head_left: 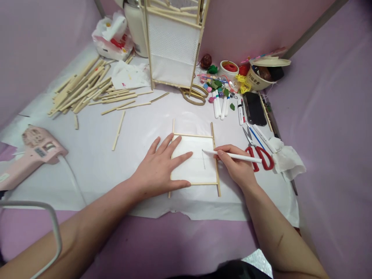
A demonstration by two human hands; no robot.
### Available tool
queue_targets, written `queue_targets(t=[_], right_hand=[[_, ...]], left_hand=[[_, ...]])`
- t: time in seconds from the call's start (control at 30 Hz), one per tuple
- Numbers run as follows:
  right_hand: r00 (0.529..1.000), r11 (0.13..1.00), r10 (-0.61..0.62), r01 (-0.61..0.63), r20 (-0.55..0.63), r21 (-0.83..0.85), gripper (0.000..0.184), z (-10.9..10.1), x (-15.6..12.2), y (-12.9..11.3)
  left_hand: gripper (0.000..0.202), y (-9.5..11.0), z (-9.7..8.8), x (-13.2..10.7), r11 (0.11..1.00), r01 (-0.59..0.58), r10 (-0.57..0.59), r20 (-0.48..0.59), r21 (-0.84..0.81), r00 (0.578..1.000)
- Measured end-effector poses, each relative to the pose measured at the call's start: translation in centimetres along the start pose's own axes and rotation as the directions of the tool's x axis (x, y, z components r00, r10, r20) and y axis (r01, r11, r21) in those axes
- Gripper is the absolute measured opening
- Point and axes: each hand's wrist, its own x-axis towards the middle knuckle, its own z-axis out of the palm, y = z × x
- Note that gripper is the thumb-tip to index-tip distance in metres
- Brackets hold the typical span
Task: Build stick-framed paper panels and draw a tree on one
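White paper (pixel 95 166) lies spread over your lilac bench (pixel 162 240), with a folding screen of wood and white mesh (pixel 173 50) standing behind it and a heap of loose wooden sticks (pixel 78 87) off to your left. A pink glue gun (pixel 37 155) sits near the left edge, with red-handled scissors (pixel 259 158) to your right, and gold scissors (pixel 194 95) and white markers (pixel 219 104) farther up. Straight in front of you, flat on the paper, is a small frame of thin wooden sticks (pixel 215 162) with a white panel (pixel 193 159) across it. Your left hand (pixel 158 166) lies spread open on the panel, pressing it down. Your right hand (pixel 234 162) pinches a white pen (pixel 238 156) between thumb and fingers, its tip on the panel just above a thin drawn line (pixel 204 162). The frame looks light and stiff but probably fragile at its joints, and the panel looks thin, so take hold of the frame by two opposite sticks rather than by the panel
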Motion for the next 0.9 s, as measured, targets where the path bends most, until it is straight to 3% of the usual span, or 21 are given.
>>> queue_targets(t=[0.6, 0.9], right_hand=[[0.994, 0.999, 0.033, -0.036, 0.101, 0.023, 0.016, -0.53, -0.48, -0.08], [0.986, 0.999, -0.024, 0.017, 0.162, 0.044, 0.018, -0.63, -0.4, 0.03]], left_hand=[[0.079, 0.06, -0.03, 0.0, 1.0, -0.006, 0.005, -0.01, -0.007, 1.0], [0.08, 0.01, 0.11, -0.03, 1.0, -0.008, 0.008, -0.021, -0.01, 1.0]])
